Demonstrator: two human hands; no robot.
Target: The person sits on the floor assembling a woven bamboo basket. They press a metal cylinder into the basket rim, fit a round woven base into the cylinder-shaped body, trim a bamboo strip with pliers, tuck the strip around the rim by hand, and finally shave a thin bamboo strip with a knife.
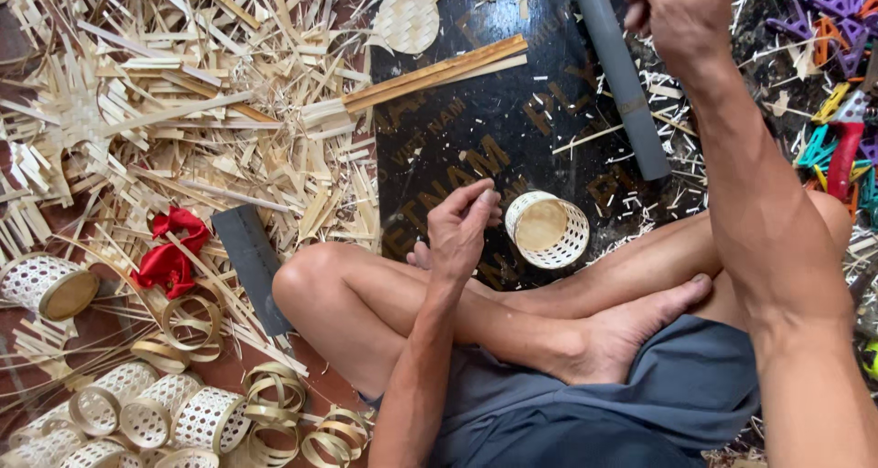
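Note:
I sit cross-legged on the floor. My left hand hovers over my knee with fingers pinched together, just left of a small white woven basket lying on its side on a black board. Whether it pinches a thin strip I cannot tell. My right hand is raised near the top edge, fingers closed in a loose fist; whatever it grips is too thin to make out.
A grey tube and a bundle of bamboo strips lie on the board. Loose bamboo slats litter the left floor, with a red ribbon, a dark flat blade, bamboo rings and several finished baskets. Coloured plastic pieces lie right.

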